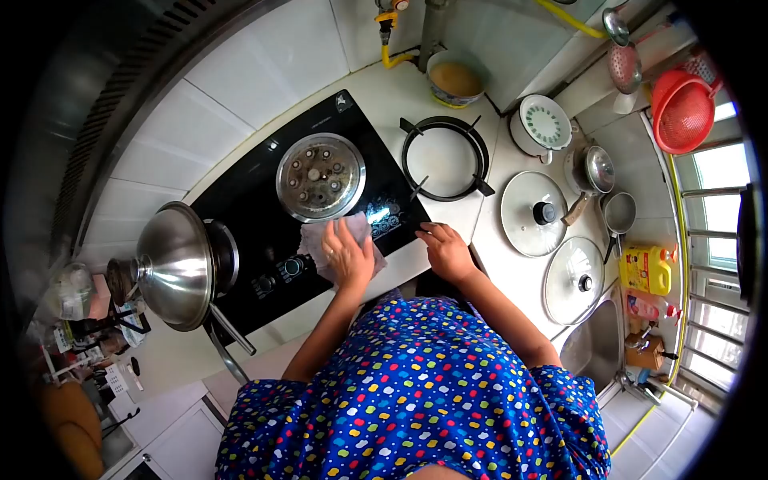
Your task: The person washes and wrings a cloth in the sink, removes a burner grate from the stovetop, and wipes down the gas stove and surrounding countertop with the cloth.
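My left hand (348,254) lies with its fingers spread on a pale grey cloth (314,242), pressing it on the black glass cooktop (248,192) just below the round metal burner (321,177). At the cooktop's front right corner rests my right hand (446,251), its fingers bent loosely over the edge; nothing shows in it. Beside the cloth are the control knobs (294,266). A black pot stand (445,158) sits on the white counter to the right of the cooktop.
A wok with a domed steel lid (178,264) covers the left burner, its handle towards me. Glass lids (534,214), small pans (618,213) and the sink (590,344) are on the right. A bowl (455,78) stands at the back. A red strainer (684,112) hangs upper right.
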Motion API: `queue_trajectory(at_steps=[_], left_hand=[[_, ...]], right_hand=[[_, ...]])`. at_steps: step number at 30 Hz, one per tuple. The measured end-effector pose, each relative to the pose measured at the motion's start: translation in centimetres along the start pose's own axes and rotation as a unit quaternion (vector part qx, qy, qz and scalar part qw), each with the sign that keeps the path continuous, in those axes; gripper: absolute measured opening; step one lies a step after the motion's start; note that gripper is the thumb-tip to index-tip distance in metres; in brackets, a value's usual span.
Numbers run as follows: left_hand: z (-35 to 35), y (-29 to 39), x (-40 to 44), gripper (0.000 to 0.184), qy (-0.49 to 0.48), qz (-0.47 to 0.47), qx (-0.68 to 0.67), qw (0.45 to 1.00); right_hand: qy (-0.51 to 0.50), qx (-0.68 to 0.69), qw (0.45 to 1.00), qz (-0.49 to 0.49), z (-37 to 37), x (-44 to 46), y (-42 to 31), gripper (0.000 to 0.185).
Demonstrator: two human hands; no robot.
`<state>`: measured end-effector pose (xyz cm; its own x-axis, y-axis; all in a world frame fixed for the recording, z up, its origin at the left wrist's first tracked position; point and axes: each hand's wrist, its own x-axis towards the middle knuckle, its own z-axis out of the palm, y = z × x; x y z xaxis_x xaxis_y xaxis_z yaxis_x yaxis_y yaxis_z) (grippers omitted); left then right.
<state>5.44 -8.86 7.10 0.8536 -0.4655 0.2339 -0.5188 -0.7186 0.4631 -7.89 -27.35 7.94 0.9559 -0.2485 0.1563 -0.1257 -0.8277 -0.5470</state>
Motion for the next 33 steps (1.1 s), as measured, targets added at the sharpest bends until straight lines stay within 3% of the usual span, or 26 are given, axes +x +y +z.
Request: queue_trajectory(at_steps=[2,3,5,9,17,22,26,30,32,33], left_hand=[[0.3,-1.3,-1.7,0.072,-0.086,-0.024,0.091,0.992],[0.5,-1.6,-1.7,0.072,-0.085,-0.027,0.094,0.992],[0.8,-1.7,-1.4,0.073,-0.148,0.027,0.102,0.983],[1.7,-1.4,1.0,0.071,-0.16,0.08,0.105,0.978],[3.4,-0.6,6.5,0.073,-0.148,0.138,0.101,0.974],[4.0,0.7,9.4,0.078,-0.179,0.112,0.099,0.972],[3.8,-1.4,7.3,0.076,-0.154,0.155,0.079,0.973],[0.6,-3.1,2.8,0.076,-0.155,0.111,0.082,0.978],[-0.6,-3.9,2.0,0.075,-0.144,0.022,0.11,0.983],[-1.0,-4.5,2.0,0.075,-0.143,0.022,0.112,0.983]], right_hand=[[-0.03,-0.001,0.999,-0.021,0.3,0.7,-0.5,0.044],[-0.031,0.002,0.999,-0.024,0.6,1.1,-0.7,0.044],[-0.019,-0.025,0.996,-0.088,1.2,2.1,-1.2,0.051],[-0.117,-0.071,0.986,-0.093,2.0,4.2,-1.8,0.059],[-0.115,-0.086,0.989,-0.026,3.9,3.2,-1.7,0.058],[-0.112,-0.099,0.989,-0.01,4.1,2.7,-2.2,0.058],[-0.123,-0.103,0.987,-0.002,3.8,3.1,-2.6,0.058],[-0.132,-0.109,0.985,0.004,4.2,3.0,-2.3,0.058],[-0.124,-0.123,0.985,0.01,4.5,3.1,-2.5,0.064],[-0.123,-0.122,0.985,0.008,4.8,3.2,-2.6,0.064]])
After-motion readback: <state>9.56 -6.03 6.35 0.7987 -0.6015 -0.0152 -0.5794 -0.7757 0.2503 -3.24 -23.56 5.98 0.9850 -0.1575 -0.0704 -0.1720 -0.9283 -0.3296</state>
